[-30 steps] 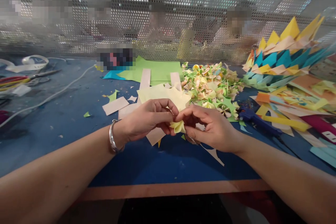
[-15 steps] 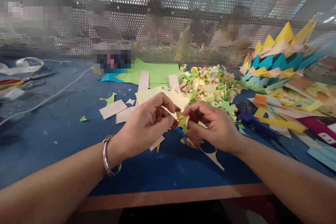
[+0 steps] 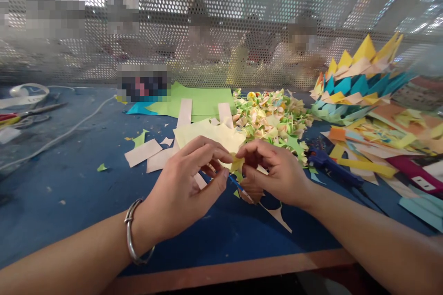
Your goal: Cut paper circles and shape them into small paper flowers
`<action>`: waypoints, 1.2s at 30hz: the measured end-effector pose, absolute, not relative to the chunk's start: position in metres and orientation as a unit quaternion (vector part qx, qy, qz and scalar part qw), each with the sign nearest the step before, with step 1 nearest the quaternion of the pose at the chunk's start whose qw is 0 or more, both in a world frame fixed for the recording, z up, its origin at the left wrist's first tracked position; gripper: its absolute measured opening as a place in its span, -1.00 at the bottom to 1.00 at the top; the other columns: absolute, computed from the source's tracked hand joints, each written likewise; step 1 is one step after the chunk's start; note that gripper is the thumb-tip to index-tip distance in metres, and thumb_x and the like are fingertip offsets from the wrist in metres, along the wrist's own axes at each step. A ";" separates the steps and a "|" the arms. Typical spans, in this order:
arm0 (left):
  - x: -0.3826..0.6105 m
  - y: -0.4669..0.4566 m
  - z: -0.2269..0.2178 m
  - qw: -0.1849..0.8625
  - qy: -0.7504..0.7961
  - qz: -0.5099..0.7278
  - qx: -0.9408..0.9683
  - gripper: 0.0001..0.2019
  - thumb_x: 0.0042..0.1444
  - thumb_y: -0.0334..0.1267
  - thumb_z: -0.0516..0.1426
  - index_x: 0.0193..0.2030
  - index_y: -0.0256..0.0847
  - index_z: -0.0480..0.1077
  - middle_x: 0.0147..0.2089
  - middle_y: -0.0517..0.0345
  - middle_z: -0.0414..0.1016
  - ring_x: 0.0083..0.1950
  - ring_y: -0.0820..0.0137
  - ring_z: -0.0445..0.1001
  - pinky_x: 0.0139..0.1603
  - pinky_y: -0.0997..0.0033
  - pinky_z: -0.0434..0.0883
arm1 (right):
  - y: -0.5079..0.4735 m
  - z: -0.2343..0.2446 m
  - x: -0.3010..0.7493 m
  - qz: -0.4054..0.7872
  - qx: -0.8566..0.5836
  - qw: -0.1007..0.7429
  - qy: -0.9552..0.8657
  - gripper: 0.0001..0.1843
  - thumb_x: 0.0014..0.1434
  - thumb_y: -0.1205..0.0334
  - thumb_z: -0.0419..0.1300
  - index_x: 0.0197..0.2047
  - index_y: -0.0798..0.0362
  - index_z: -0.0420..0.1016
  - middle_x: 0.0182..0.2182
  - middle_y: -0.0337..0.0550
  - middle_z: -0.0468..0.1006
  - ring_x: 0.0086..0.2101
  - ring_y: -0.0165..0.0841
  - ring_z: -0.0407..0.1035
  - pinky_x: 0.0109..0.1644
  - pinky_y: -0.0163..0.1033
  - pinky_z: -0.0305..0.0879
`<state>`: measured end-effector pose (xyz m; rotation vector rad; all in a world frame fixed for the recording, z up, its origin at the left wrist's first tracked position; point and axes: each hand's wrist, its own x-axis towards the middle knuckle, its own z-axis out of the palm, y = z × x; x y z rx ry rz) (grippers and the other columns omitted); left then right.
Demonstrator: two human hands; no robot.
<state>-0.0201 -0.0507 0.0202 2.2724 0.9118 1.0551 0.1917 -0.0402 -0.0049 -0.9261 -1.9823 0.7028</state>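
Note:
My right hand (image 3: 277,170) pinches a small folded piece of yellow paper (image 3: 236,164) between thumb and fingertips. Against its left edge rest the fingertips of my left hand (image 3: 194,179), while the left thumb stands apart below, so that hand is open. Just under the paper piece are a thin blue stick-like tool (image 3: 237,184) with a pale end and a round brown object (image 3: 251,190); part of both is hidden. Behind my hands lies a cream paper sheet (image 3: 207,132), with pale paper strips (image 3: 142,152) to its left.
A heap of small folded paper pieces (image 3: 272,117) lies beyond my right hand. To the right are a blue glue gun (image 3: 332,166), paper scraps (image 3: 367,163) and a layered pointed paper construction (image 3: 363,83). Green sheets (image 3: 204,99) lie behind; scissors (image 3: 38,110) and a white cord (image 3: 69,131) are left.
My left thumb has parted from its fingers and moved down, away from the yellow paper. My right hand keeps its pinch. The whole view has shifted slightly.

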 end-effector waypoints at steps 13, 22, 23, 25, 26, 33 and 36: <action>-0.019 -0.049 0.019 0.238 0.354 0.362 0.829 -0.85 0.18 -0.47 0.09 -0.14 -0.25 0.41 -0.11 0.07 0.44 -0.26 0.50 0.46 -0.25 0.48 0.49 | -0.039 -0.003 0.192 0.280 -0.379 0.395 -0.788 -0.86 0.19 0.30 0.17 -0.14 0.03 0.40 -0.43 -0.30 0.46 -0.47 -0.52 0.34 -0.39 -0.36 0.28; -0.021 -0.048 0.014 0.192 0.358 0.352 0.843 -0.81 0.17 -0.46 0.09 -0.10 -0.19 0.38 -0.15 0.09 0.42 -0.29 0.47 0.42 -0.27 0.41 0.46 | -0.037 -0.005 0.193 0.272 -0.391 0.390 -0.788 -0.85 0.19 0.27 0.19 -0.14 0.00 0.40 -0.43 -0.30 0.45 -0.47 -0.51 0.34 -0.41 -0.34 0.27; -0.021 -0.048 0.014 0.189 0.359 0.351 0.844 -0.80 0.17 -0.46 0.08 -0.09 -0.19 0.38 -0.16 0.09 0.42 -0.30 0.47 0.42 -0.28 0.42 0.46 | -0.036 -0.005 0.193 0.272 -0.392 0.389 -0.788 -0.85 0.19 0.27 0.19 -0.14 0.00 0.40 -0.43 -0.30 0.45 -0.48 -0.51 0.34 -0.42 -0.34 0.27; -0.021 -0.047 0.014 0.184 0.359 0.347 0.847 -0.80 0.17 -0.45 0.08 -0.08 -0.18 0.37 -0.17 0.10 0.42 -0.32 0.48 0.41 -0.29 0.43 0.45 | -0.036 -0.005 0.193 0.271 -0.395 0.388 -0.788 -0.86 0.19 0.27 0.18 -0.14 0.00 0.40 -0.44 -0.31 0.44 -0.48 -0.51 0.34 -0.42 -0.34 0.27; -0.021 -0.047 0.013 0.181 0.360 0.346 0.848 -0.80 0.17 -0.45 0.08 -0.08 -0.18 0.37 -0.17 0.10 0.42 -0.32 0.48 0.41 -0.30 0.43 0.44 | -0.036 -0.005 0.193 0.268 -0.395 0.387 -0.789 -0.85 0.19 0.28 0.18 -0.14 0.00 0.40 -0.44 -0.31 0.44 -0.48 -0.51 0.33 -0.41 -0.34 0.27; -0.022 -0.048 0.013 0.165 0.361 0.339 0.853 -0.78 0.17 -0.45 0.08 -0.07 -0.17 0.37 -0.19 0.13 0.40 -0.34 0.49 0.39 -0.31 0.45 0.42 | -0.036 -0.005 0.193 0.256 -0.389 0.390 -0.794 -0.85 0.19 0.30 0.18 -0.14 0.01 0.40 -0.43 -0.31 0.44 -0.47 -0.51 0.35 -0.39 -0.34 0.29; -0.021 -0.049 0.013 0.161 0.364 0.338 0.853 -0.78 0.16 -0.45 0.09 -0.06 -0.17 0.36 -0.22 0.15 0.38 -0.33 0.48 0.38 -0.31 0.45 0.41 | -0.036 -0.004 0.192 0.251 -0.391 0.387 -0.796 -0.86 0.19 0.29 0.17 -0.14 0.00 0.40 -0.44 -0.30 0.45 -0.48 -0.51 0.35 -0.40 -0.34 0.28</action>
